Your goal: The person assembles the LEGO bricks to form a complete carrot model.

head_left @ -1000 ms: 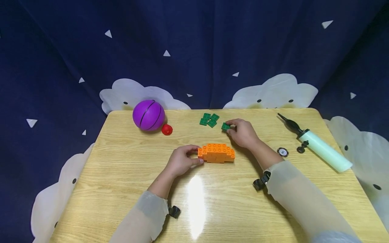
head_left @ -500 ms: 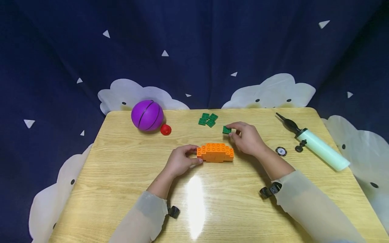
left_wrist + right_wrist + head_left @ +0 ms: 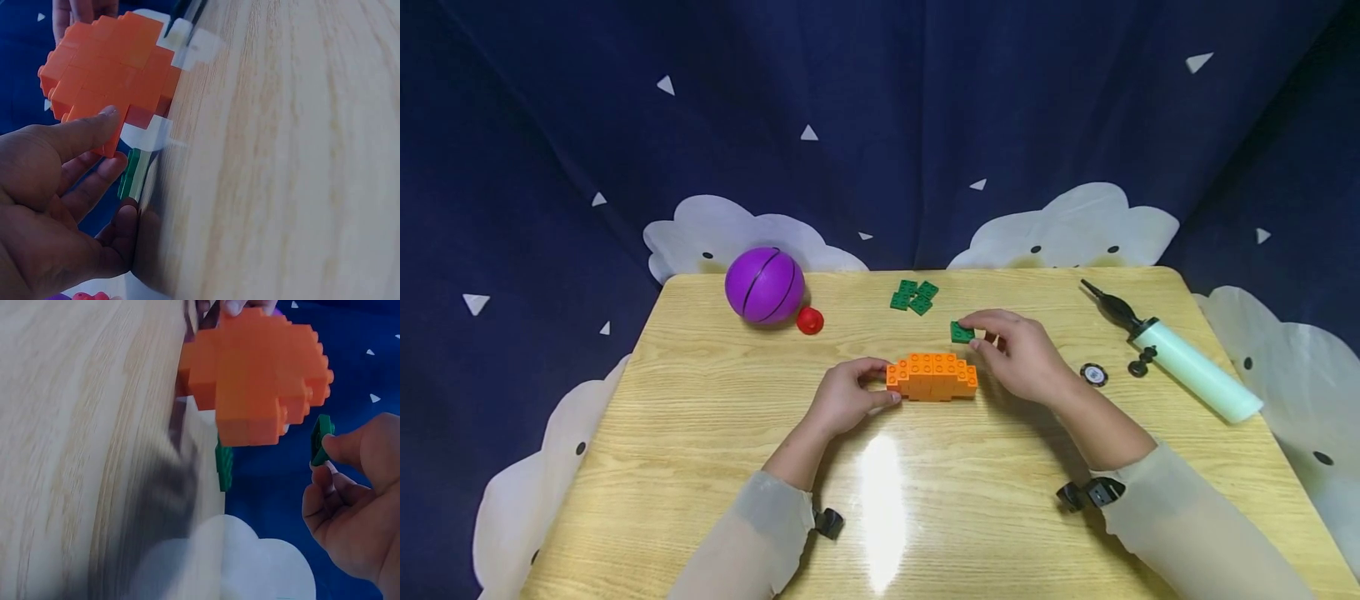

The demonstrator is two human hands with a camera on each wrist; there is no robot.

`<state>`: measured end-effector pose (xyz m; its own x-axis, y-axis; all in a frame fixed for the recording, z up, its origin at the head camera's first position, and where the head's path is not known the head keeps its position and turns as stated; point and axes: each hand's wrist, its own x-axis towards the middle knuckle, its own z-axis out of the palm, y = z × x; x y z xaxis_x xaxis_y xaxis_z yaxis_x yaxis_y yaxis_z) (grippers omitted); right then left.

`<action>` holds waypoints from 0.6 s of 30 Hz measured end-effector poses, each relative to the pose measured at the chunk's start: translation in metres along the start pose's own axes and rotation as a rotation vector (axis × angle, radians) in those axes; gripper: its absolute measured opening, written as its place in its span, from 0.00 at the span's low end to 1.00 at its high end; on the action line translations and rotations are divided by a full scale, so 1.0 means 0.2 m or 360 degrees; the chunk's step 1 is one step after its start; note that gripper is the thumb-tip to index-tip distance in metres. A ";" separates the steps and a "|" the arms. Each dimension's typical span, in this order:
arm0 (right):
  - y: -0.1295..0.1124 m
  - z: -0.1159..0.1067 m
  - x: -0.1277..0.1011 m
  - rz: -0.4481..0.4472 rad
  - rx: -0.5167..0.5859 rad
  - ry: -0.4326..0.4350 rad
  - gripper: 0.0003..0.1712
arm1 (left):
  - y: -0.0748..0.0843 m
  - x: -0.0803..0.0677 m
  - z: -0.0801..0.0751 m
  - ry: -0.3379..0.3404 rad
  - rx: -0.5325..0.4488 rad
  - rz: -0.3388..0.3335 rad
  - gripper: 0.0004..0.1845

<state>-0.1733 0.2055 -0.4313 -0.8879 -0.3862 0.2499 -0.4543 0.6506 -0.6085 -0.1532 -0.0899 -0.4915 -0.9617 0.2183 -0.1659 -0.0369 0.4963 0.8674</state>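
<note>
An orange block build (image 3: 932, 379) with stepped sides stands upright on the wooden table (image 3: 715, 467). My left hand (image 3: 847, 397) grips its left end between thumb and fingers; the left wrist view shows the thumb on the near face of the orange build (image 3: 106, 69). Behind and right of the build, my right hand (image 3: 1024, 354) pinches a flat green brick (image 3: 962, 332) by its right side. In the right wrist view that green brick (image 3: 321, 440) is held up off the table, apart from the orange build. Several other flat green bricks (image 3: 914, 297) lie together at the back.
A purple ball (image 3: 765, 285) and a small red hat-shaped piece (image 3: 810, 321) are at the back left. On the right lie a pale green hand pump (image 3: 1198, 371), a black-and-white round chip (image 3: 1093, 374) and a small black piece (image 3: 1138, 367).
My right hand has brought its green brick nearer, toward the orange build, lifting it from the table. The left hand keeps its grip on the orange build in the same place.
</note>
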 end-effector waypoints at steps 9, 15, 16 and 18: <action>-0.09 -0.03 -0.07 0.0009 0.0060 -0.0052 0.20 | 0.00 0.00 0.00 -0.0004 -0.0003 -0.0003 0.24; -0.12 -0.02 -0.11 -0.0019 0.0059 -0.0088 0.21 | 0.00 0.00 0.00 -0.0002 -0.0010 -0.0007 0.24; -0.12 -0.02 -0.11 -0.0020 0.0060 -0.0093 0.21 | 0.00 0.00 0.00 -0.0001 -0.0010 -0.0005 0.24; -0.12 -0.02 -0.12 -0.0020 0.0064 -0.0103 0.21 | 0.00 0.00 0.00 0.0000 -0.0012 -0.0001 0.24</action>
<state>-0.1406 0.2008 -0.4198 -0.8752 -0.4363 0.2091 -0.4607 0.6195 -0.6356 -0.1535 -0.0899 -0.4918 -0.9616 0.2183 -0.1666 -0.0396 0.4901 0.8708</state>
